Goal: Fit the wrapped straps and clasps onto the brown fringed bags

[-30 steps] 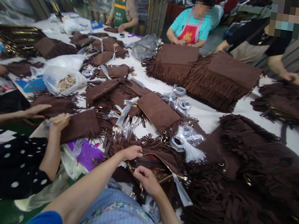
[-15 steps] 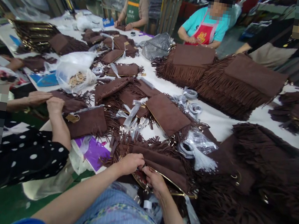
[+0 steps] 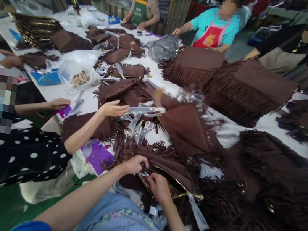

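In front of me lies a dark brown fringed bag (image 3: 183, 181) with its gold zipper undone, showing a patterned lining. My left hand (image 3: 135, 165) grips the bag at the left end of the opening, fingers curled over the edge. My right hand (image 3: 159, 188) is closed on the near edge of the same opening, its fingertips partly hidden. A plastic-wrapped tassel or pull (image 3: 199, 213) hangs from the zipper's right end. Just beyond, a blurred brown bag (image 3: 187, 128) is in motion near the outstretched hand (image 3: 114, 109) of a co-worker at my left.
Fringed bags are heaped at my right (image 3: 265, 221), with large stacks (image 3: 202, 61) across the white table (image 3: 269, 117). A plastic bag (image 3: 77, 67) of small tan pieces stands left of centre. A purple sheet (image 3: 97, 157) lies by my left forearm. Several co-workers stand around the table.
The bag's zipper opening has widened between my hands. The co-worker at left has reached out over the table, and a brown bag in the middle has shifted right, blurred.
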`<state>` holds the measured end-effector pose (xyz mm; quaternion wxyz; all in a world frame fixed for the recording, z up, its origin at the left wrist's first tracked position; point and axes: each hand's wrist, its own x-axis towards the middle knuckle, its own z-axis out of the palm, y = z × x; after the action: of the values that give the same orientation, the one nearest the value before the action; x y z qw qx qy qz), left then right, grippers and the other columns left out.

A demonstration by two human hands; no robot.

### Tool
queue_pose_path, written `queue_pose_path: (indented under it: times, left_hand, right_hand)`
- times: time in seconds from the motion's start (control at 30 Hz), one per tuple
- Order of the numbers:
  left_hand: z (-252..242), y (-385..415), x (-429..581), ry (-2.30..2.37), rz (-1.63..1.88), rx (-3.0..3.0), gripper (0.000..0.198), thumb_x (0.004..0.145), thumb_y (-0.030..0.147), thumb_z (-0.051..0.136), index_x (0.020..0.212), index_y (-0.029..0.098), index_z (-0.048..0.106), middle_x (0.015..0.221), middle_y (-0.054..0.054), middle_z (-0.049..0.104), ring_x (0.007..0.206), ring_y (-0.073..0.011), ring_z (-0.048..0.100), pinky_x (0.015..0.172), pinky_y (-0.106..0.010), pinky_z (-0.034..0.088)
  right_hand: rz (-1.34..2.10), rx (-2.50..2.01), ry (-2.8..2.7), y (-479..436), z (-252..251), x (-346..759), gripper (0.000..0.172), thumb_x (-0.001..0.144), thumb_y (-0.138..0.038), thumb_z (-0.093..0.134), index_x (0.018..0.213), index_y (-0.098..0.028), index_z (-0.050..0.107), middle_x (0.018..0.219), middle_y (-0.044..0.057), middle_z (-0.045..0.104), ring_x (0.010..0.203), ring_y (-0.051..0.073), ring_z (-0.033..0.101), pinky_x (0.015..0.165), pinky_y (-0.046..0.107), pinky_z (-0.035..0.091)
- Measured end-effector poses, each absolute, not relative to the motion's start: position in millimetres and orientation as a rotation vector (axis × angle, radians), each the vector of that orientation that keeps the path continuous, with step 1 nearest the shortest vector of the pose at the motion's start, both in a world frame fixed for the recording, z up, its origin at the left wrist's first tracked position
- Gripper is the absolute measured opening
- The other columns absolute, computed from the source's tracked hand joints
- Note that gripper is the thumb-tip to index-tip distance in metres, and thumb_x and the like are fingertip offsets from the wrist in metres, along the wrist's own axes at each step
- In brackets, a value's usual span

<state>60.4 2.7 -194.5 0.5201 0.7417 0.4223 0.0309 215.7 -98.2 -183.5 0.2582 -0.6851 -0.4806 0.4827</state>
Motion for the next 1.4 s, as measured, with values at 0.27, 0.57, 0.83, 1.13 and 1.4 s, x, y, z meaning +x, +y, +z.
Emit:
queue_pose_path:
  times: [0.27, 0.57, 0.83, 1.13, 1.4]
  left_hand:
    - [-184.9, -1.3, 53.8, 0.955, 0.087, 1.801, 0.032, 0.065, 0.000, 0.053, 0.086, 0.015, 0.071, 0.074, 0.002, 0.065, 0.071, -0.0126, 0.058, 0.068, -0.020, 0.044]
    - [-175.6, -7.3, 58.5, 0.901, 0.064, 1.990, 0.017, 0.076, 0.003, 0.055, 0.074, 0.017, 0.064, 0.081, -0.001, 0.057, 0.083, -0.0147, 0.054, 0.076, -0.022, 0.041]
    - [-121.9, -23.5, 54.5, 0.917, 0.105, 2.465, 0.015, 0.089, 0.010, 0.045, 0.090, 0.019, 0.058, 0.115, -0.007, 0.052, 0.100, -0.0215, 0.046, 0.085, -0.034, 0.040]
    - [-77.0, -63.8, 70.6, 0.830, 0.284, 2.509, 0.015, 0.088, 0.009, 0.041, 0.089, 0.018, 0.054, 0.110, -0.010, 0.055, 0.099, -0.0239, 0.048, 0.087, -0.037, 0.040]
    - [-87.9, -72.6, 80.2, 0.831, 0.363, 1.403, 0.009, 0.083, 0.013, 0.041, 0.077, 0.020, 0.043, 0.073, 0.002, 0.053, 0.055, -0.0098, 0.048, 0.056, -0.022, 0.040]
  right_hand:
    - [1.159, -1.938, -1.405, -95.9, -199.3, 196.6, 0.025, 0.080, -0.026, 0.047, 0.062, -0.021, 0.063, 0.061, 0.002, 0.064, 0.062, 0.018, 0.057, 0.061, 0.026, 0.037]
    - [1.106, -1.940, -1.434, -97.8, -200.4, 193.0, 0.028, 0.083, -0.029, 0.044, 0.062, -0.021, 0.062, 0.056, 0.001, 0.063, 0.056, 0.017, 0.057, 0.057, 0.026, 0.039]
    - [0.866, -1.891, -1.483, -123.3, -148.8, 211.8, 0.021, 0.087, -0.029, 0.045, 0.084, -0.025, 0.065, 0.087, 0.008, 0.064, 0.082, 0.024, 0.059, 0.074, 0.033, 0.041]
    - [1.397, -1.310, -0.512, -126.5, -117.6, 214.5, 0.031, 0.076, -0.051, 0.068, 0.078, -0.022, 0.057, 0.056, -0.008, 0.046, 0.042, 0.006, 0.029, 0.040, 0.019, 0.019]
    - [1.379, -1.165, -0.436, -99.9, -100.3, 207.4, 0.032, 0.070, -0.048, 0.075, 0.078, -0.022, 0.059, 0.052, -0.010, 0.046, 0.039, 0.004, 0.026, 0.037, 0.018, 0.018]
